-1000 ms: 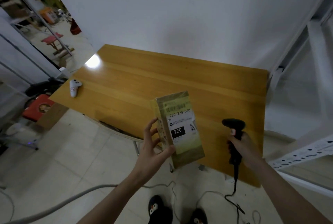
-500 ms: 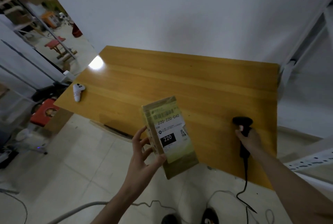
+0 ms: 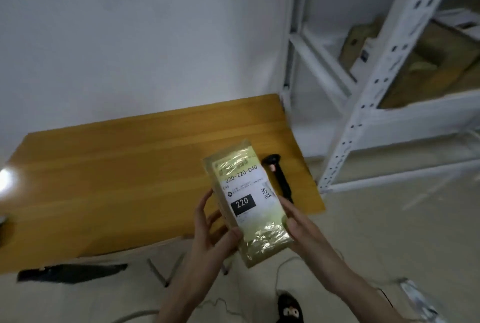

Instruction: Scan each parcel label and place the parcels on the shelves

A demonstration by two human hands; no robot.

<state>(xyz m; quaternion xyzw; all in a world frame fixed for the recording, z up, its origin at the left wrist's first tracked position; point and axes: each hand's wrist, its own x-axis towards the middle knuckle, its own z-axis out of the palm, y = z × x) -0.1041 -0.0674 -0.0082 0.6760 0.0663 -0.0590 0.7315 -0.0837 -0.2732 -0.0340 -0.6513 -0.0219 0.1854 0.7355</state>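
Parcel [image 3: 249, 208] in glossy tape is sitting between your two hands, tilted so its top end is pointing toward 11 o'clock, held in the air over the near edge of the wooden table [image 3: 117, 179]. Its white label [image 3: 245, 190] is facing you, reading 220-220-C40 with a black block marked 220. Your left hand [image 3: 210, 234] is gripping the parcel's 9 o'clock edge, thumb curling onto the front face and fingers wrapping behind. Your right hand [image 3: 298, 226] is gripping the 3 o'clock edge, thumb pressing on the front near the lower corner, the other fingers going out of sight behind it. At 1 o'clock from the parcel, the black scanner [image 3: 278, 178] is lying on the table near its right end, untouched by either hand. Further out at 2 o'clock, the white metal shelves [image 3: 384, 104] are standing beside the table, carrying brown parcels [image 3: 426, 73] on the upper level.
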